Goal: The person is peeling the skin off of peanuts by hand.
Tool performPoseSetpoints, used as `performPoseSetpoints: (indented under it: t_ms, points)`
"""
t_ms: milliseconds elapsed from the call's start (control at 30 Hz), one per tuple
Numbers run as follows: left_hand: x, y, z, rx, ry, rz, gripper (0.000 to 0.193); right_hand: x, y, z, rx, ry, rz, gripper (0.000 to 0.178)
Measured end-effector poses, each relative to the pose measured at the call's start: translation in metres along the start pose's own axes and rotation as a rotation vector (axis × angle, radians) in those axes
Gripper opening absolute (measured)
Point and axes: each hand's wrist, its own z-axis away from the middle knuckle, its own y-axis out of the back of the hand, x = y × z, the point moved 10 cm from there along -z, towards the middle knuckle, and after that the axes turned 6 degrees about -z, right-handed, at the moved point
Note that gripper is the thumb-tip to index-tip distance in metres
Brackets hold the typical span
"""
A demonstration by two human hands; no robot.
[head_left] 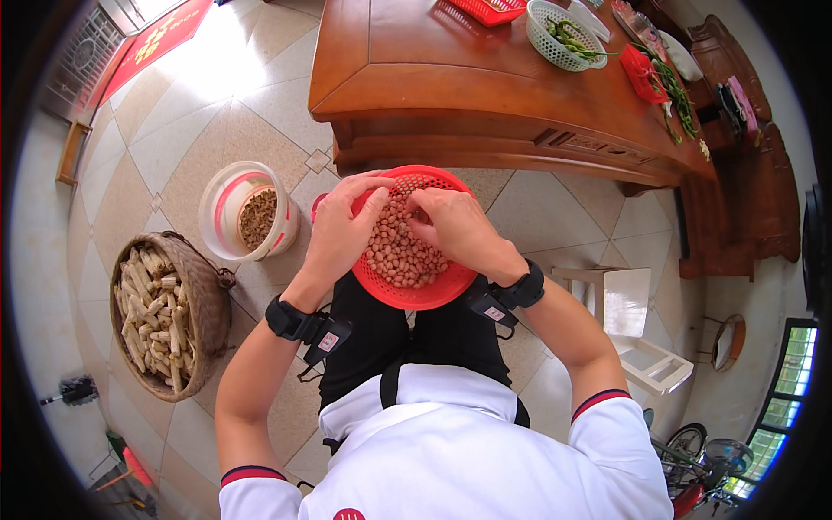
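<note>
A red plastic basket (418, 297) with a perforated wall rests on my lap, filled partway with shelled peanuts (403, 251). At its left rim, my left hand (343, 227) reaches over the nuts with thumb and forefinger apart; nothing shows between them. My right hand (459, 227) is inside the basket above the peanuts, its fingers curled in toward the thumb. Whatever those fingertips hold is hidden by the hand. Something pink (319, 206) shows behind my left hand, mostly covered.
To the left stand a whitish bucket (286, 217) with brown bits in it and a woven basket (212, 303) of corncobs. Ahead is a wooden table (416, 78) bearing a pale green colander (539, 52) of green peppers. A white stool (626, 303) stands at right.
</note>
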Motion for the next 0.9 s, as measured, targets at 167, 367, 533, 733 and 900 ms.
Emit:
performPoseSetpoints:
  t_ms: [167,367,533,733,900]
  points:
    - [0.034,0.028,0.007,0.178,-0.052,-0.182,0.018,0.004,0.018,0.012,0.037,-0.095,-0.202,0.018]
    - [0.05,0.018,0.016,0.11,-0.004,-0.069,0.016,-0.004,0.014,0.016,0.118,0.009,-0.031,0.016]
    - [0.05,0.013,0.02,0.091,0.024,-0.012,0.016,-0.016,-0.012,0.008,0.077,0.129,0.253,0.017]
    - [0.037,0.005,0.03,0.027,0.121,0.116,0.018,-0.001,-0.016,0.008,0.029,0.062,0.196,0.015]
    - [0.033,-0.003,0.033,-0.006,0.171,0.219,0.021,0.001,-0.023,0.008,0.047,0.044,0.234,0.015]
